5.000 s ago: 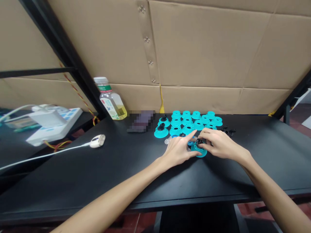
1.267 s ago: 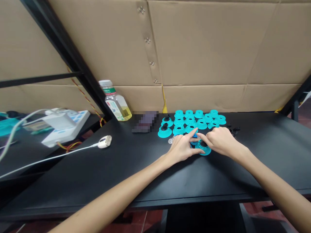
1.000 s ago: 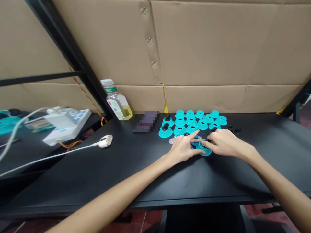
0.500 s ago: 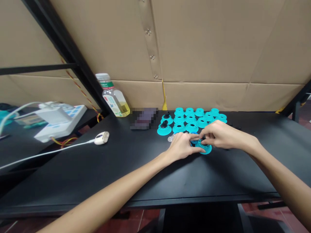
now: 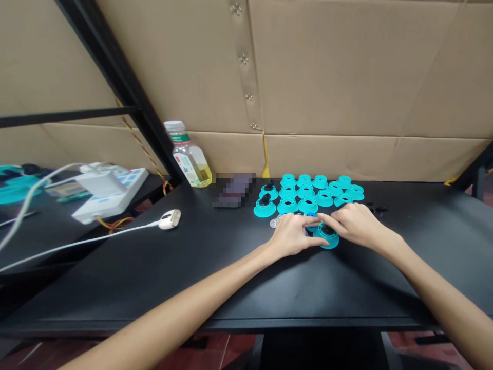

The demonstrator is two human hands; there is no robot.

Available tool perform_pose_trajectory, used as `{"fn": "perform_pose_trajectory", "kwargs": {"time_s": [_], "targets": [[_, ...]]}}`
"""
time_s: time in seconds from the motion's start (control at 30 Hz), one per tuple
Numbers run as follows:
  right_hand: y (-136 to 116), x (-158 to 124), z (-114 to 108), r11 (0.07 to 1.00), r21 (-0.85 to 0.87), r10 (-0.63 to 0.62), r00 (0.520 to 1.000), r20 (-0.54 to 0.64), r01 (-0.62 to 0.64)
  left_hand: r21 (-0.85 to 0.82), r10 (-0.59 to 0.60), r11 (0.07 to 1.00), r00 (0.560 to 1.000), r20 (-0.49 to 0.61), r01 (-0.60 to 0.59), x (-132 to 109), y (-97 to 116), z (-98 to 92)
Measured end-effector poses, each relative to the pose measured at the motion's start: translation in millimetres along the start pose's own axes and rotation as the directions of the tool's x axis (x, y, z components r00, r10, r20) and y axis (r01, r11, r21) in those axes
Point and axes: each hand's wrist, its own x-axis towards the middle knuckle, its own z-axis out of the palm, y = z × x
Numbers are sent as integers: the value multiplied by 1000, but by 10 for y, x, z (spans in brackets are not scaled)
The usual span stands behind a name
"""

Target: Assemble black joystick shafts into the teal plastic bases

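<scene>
Both hands meet over a teal flared base (image 5: 330, 243) on a black table (image 5: 154, 288).

The left hand (image 5: 292, 236) and right hand (image 5: 356, 223) keep their fingers close together, tips around the base's black knob (image 5: 327, 229) and a small blue piece (image 5: 311, 215); any pinch cannot be told. Just beyond stand rows of matching teal bases (image 5: 308, 205), with small black parts (image 5: 380, 208) farther right and a plastic bottle (image 5: 188, 156) far left.

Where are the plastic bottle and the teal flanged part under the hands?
Plastic bottle (image 5: 190, 167), head view, point on its label.
Teal flanged part (image 5: 329, 244), head view, point on its front flange.
</scene>
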Motion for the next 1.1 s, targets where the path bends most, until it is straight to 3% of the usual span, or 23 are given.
{"fn": "perform_pose_trajectory", "kwargs": {"time_s": [0.1,0.3,0.5,0.6,0.73,0.83,0.93,1.1], "targets": [[17,-33,21,999,50,3,1000,-25,-2,0,-9,1000,1000,5,9,-3,9,-10],[68,-96,-20,977,173,-84,972,-219,123,25,-30,999,1000,2,30,-12,2,-8],[-33,-56,14,989,134,-38,989,-140,56,66,-35,997,999,-12,36,-9,10,4],[-35,-50,10,986,156,-26,987,-156,51,56,-39,998,999,-10,39,-1,1,12],[62,-98,-41,914,380,-53,971,-234,142,30,-35,999,999,6,35,5,-23,19],[118,-120,-56,804,549,-157,972,-173,228,26,-25,999,1000,16,25,7,-35,20],[115,-105,-47,757,618,-173,977,-127,214,18,-39,999,999,30,38,15,-35,19],[47,-41,-30,847,490,-141,976,-164,205,-7,-72,997,997,29,72,31,-19,4]]}}
